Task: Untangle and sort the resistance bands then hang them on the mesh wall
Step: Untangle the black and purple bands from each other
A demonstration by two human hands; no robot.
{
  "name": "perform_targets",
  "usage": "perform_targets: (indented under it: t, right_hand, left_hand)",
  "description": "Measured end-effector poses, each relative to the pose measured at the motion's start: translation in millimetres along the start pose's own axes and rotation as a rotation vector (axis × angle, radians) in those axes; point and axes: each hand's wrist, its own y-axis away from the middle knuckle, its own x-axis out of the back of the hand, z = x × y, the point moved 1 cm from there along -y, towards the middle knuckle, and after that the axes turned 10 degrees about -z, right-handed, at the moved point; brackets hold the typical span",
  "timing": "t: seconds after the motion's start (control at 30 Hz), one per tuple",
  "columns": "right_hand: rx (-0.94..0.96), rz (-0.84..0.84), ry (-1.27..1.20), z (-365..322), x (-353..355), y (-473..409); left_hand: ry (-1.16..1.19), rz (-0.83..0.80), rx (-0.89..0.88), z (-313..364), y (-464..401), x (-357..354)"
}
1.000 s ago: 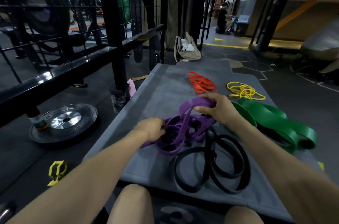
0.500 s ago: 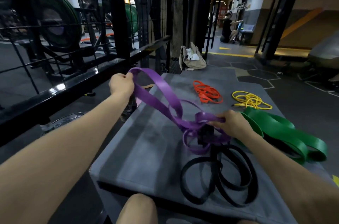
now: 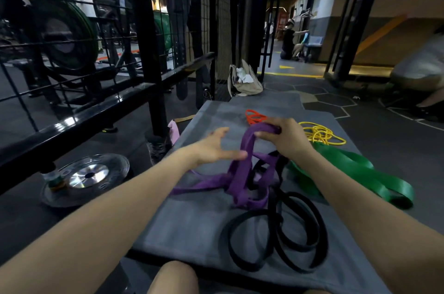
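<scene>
Presently, the purple band is held up off the grey mat by the right hand, w/ fingers curled round its top fold and the thumb pinching from the near side. From that grip the purple loops are draped down and left, w/ one strand laid flat on the mat under the left forearm. The left hand is held w/ fingers spread and straight, nothing gripped; its fingertips are seen just beside the hanging purple strand, though actual contact can't be told.

Below and between the forearms, the black band is coiled on the mat in several loops, its upper part tangled w/ the purple one directly under the right hand. Right of the right wrist, the green band is spread flat in wide folds, partly hidden by the forearm. Just beyond the right hand, the yellow band is piled in thin loops; beyond the knuckles, the orange band is seen, partly covered by the hand.

Far left of the left hand, the mesh wall is seen above a black rail, w/ a weight plate on the floor below the left forearm's outer side. Beyond both hands, past the mat's far edge, a beige bag is set on the floor.
</scene>
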Motion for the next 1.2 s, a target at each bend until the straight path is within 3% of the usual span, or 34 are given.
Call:
perform_targets:
  t: [0.07, 0.13, 0.3, 0.4, 0.5, 0.63, 0.87, 1.0, 1.2]
  right_hand:
    - [0.003, 0.029, -0.058, -14, 9, -6]
    - [0.030, 0.063, -0.097, -24, 22, -11]
    - [0.091, 0.070, -0.068, -38, 45, -18]
    - [0.065, 0.001, 0.047, -36, 43, -19]
    - [0.059, -0.069, 0.158, -36, 25, -22]
    - [0.012, -0.114, 0.043, -41, 7, -33]
    - [-0.064, -0.279, -0.002, -40, -12, -37]
    - [-0.058, -0.255, 0.028, -46, -3, -38]
    - [-0.012, -0.097, -0.254, -54, 14, -36]
  left_hand:
    - [-0.071, -0.059, -0.061, 16, -7, -11]
    - [-0.052, -0.010, -0.065, 22, -14, -14]
    - [0.006, 0.316, -0.159, 32, -12, 9]
    - [0.194, 0.467, -0.214, 45, 1, 47]
    - [0.318, 0.452, -0.267, 65, 11, 77]
    - [0.387, 0.438, -0.327, 87, 23, 88]
    - [0.735, 0.465, -0.413, 89, 36, 100]
    - [0.710, 0.433, -0.369, 76, 44, 99]
    - [0.678, 0.510, -0.284, 64, 34, 103]
